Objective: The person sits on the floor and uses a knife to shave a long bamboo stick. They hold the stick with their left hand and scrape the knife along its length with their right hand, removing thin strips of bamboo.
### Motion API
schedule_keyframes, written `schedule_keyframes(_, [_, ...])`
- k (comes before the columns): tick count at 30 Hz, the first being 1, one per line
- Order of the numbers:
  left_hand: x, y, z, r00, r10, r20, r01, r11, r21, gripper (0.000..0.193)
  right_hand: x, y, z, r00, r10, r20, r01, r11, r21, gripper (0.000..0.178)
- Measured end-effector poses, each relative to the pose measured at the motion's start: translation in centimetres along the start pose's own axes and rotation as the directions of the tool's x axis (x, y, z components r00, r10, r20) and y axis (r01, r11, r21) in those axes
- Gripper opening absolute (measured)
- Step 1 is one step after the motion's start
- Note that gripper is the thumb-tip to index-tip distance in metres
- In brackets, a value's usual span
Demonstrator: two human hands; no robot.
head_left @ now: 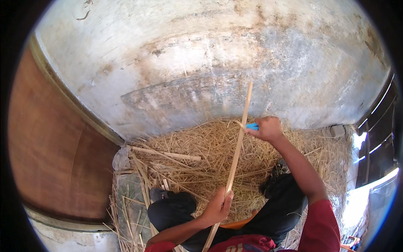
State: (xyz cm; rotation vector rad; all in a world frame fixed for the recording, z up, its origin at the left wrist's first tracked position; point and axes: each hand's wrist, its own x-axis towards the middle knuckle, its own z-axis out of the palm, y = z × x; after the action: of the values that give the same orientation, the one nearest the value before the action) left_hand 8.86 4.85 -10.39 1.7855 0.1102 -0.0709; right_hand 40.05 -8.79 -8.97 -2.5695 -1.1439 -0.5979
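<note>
A long, pale bamboo strip (236, 161) slants up from my lap toward the wall. Around its lower part, my left hand (218, 206) is closed. Higher up, my right hand (269, 128) grips a blue-handled cutting tool (252, 126) that meets the strip from the right; its blade cannot be made out. A thin curled shaving (239, 122) stands out from the strip's left side beside the tool. My bent legs in dark trousers (170, 208) lie on both sides of the strip.
A thick heap of straw-coloured shavings (201, 140) covers the ground up to the stained wall (201, 59). Loose strips (166, 153) lie at the left, near a brown door panel (63, 147). A small grey block (337, 130) sits at the far right.
</note>
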Motion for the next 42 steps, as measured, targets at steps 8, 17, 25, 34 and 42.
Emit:
schedule_keyframes(8, [-2.4, -0.1, 0.9, 0.985, -0.052, 0.162, 0.043, 0.998, 0.055, 0.017, 0.0, 9.1, -1.3, 0.916, 0.4, 0.034, -0.392, 0.909, -0.139, 0.077])
schedule_keyframes(17, [-4.0, -1.7, 1.5, 0.928, -0.094, 0.362, -0.01, 0.961, 0.275, 0.022, -6.1, 20.0, -1.2, 0.485, 0.874, 0.013, -0.864, 0.481, -0.147, 0.083])
schedule_keyframes(25, [-0.2, -1.5, -0.3, 0.983, -0.158, 0.098, 0.156, 0.987, 0.024, 0.03, -3.4, 4.9, -5.7, 0.812, 0.43, 0.395, -0.49, 0.869, 0.063, 0.082])
schedule_keyframes(34, [1.0, -0.8, -0.2, 0.997, -0.043, -0.065, 0.048, 0.995, 0.089, 0.028, -5.5, -6.8, -3.3, 0.892, -0.119, 0.435, 0.056, 0.986, 0.156, 0.079])
schedule_keyframes(42, [0.2, -0.1, -0.4, 0.998, -0.063, -0.021, 0.066, 0.987, 0.145, 0.027, -3.9, -3.5, -1.6, 0.889, 0.075, 0.453, -0.126, 0.989, 0.082, 0.081])
